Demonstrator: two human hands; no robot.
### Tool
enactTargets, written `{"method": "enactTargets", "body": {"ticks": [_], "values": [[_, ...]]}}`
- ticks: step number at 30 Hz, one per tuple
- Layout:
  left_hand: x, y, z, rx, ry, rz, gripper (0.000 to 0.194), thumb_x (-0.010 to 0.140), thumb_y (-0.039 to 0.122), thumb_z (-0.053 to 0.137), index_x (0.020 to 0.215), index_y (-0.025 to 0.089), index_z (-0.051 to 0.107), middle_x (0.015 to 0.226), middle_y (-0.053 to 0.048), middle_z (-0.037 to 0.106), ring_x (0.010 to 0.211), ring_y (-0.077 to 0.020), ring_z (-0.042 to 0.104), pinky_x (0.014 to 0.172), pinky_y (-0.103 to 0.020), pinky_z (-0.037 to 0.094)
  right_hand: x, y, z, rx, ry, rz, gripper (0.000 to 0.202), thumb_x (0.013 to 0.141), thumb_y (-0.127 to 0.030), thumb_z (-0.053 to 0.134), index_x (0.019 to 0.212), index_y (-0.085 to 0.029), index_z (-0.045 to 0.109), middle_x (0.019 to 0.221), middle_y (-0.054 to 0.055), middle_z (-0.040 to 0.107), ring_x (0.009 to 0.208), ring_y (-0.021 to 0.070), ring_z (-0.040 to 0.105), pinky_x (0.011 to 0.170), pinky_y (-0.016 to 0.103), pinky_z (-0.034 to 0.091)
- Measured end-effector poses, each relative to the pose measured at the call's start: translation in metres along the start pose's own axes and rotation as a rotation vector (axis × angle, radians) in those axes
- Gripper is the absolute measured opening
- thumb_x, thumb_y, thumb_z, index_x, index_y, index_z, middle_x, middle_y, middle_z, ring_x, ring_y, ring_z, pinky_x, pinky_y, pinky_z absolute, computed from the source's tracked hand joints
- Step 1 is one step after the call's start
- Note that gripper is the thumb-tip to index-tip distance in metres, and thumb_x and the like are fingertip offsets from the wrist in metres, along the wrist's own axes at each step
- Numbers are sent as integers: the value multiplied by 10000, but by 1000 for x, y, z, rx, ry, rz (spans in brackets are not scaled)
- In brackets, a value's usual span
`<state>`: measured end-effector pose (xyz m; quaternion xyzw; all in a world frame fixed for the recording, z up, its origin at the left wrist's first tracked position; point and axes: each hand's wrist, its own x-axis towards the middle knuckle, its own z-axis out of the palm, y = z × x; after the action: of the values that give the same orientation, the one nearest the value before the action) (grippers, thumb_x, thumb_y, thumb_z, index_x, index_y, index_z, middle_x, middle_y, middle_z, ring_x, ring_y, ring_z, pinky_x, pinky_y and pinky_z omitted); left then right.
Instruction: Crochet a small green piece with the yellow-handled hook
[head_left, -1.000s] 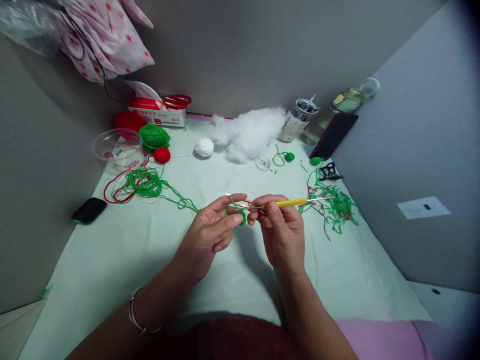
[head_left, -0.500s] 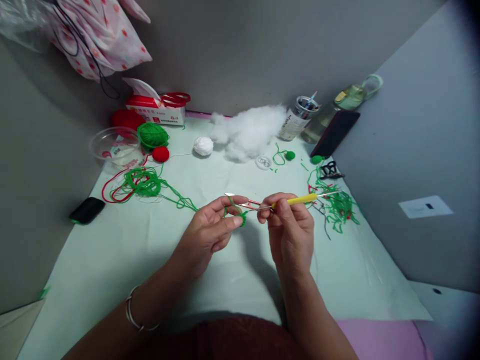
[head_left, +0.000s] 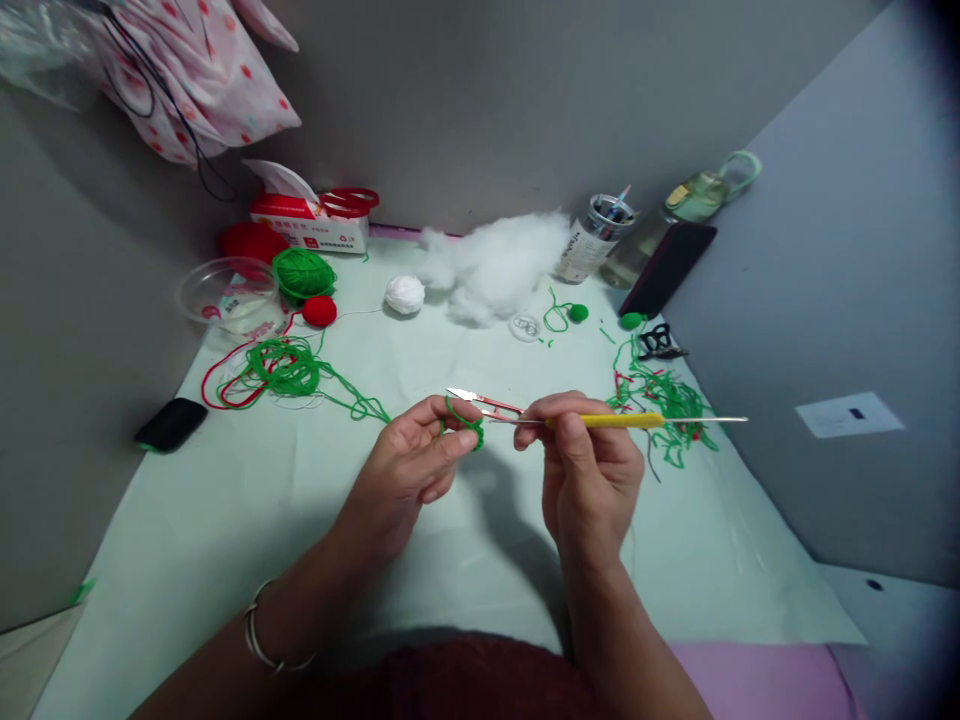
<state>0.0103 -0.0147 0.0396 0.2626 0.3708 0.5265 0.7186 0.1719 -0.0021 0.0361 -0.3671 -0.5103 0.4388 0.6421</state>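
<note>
Near the middle, my left hand (head_left: 409,460) pinches a small piece of green crochet (head_left: 477,436), with green yarn looped over its fingers. A yellow-handled crochet hook (head_left: 611,421) is held in my right hand (head_left: 592,475), its thin tip pointing left toward the green piece. Pointed scissors with pinkish handles (head_left: 506,405) lie between the hands, partly hidden by the right fingers. From my left hand the yarn runs back to a loose tangle of green yarn (head_left: 281,368).
At the back left are a tissue box (head_left: 330,235), a green yarn ball (head_left: 304,273) and a plastic bowl (head_left: 229,292). White stuffing (head_left: 502,265), a pen cup (head_left: 592,240), a phone (head_left: 669,268) and a bottle (head_left: 697,195) stand behind. Green scraps (head_left: 679,400) lie right.
My right hand has moved slightly right and down, and the hook now lies more level, its far end reaching further right. My left hand has shifted a little left with the green piece.
</note>
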Motion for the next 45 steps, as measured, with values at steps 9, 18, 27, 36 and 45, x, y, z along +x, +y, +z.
{"method": "enactTargets", "body": {"ticks": [9, 18, 27, 36, 45], "values": [[1, -1, 2, -5, 0, -28, 180, 819, 249, 852, 902, 174, 710, 641, 99, 458, 422, -2, 239, 410, -177, 212, -1, -2, 0, -43, -40, 47, 176, 1035, -307, 632, 961, -260, 785, 893, 10, 718, 718, 140, 667, 693, 323, 557], [0, 1, 4, 9, -4, -48, 203, 809, 281, 849, 884, 180, 691, 565, 116, 385, 428, -25, 217, 419, -186, 196, -2, -1, 0, -27, -48, 48, 168, 1036, -310, 638, 973, -279, 791, 894, 0, 720, 725, 133, 671, 691, 310, 554], [-1, 0, 3, 50, 10, -19, 183, 819, 301, 839, 890, 187, 715, 579, 104, 398, 439, -34, 235, 419, -193, 216, -4, 0, 2, -47, -30, -14, 171, 1036, -270, 636, 979, -272, 797, 885, 0, 715, 721, 137, 665, 706, 335, 541], [-1, -5, 0, 103, 4, 14, 128, 857, 303, 819, 898, 208, 745, 632, 73, 477, 466, -50, 249, 426, -201, 255, -7, -2, 5, -267, -67, -178, 207, 1030, -202, 609, 1016, -293, 794, 838, 6, 725, 760, 178, 668, 736, 387, 570], [-2, -5, -2, 86, -50, -21, 286, 876, 318, 821, 1147, 226, 807, 792, 36, 590, 473, -22, 212, 407, -195, 255, -7, 5, 5, -131, -79, -96, 184, 1022, -245, 648, 1034, -315, 817, 919, 13, 767, 787, 171, 681, 809, 393, 578]]}}
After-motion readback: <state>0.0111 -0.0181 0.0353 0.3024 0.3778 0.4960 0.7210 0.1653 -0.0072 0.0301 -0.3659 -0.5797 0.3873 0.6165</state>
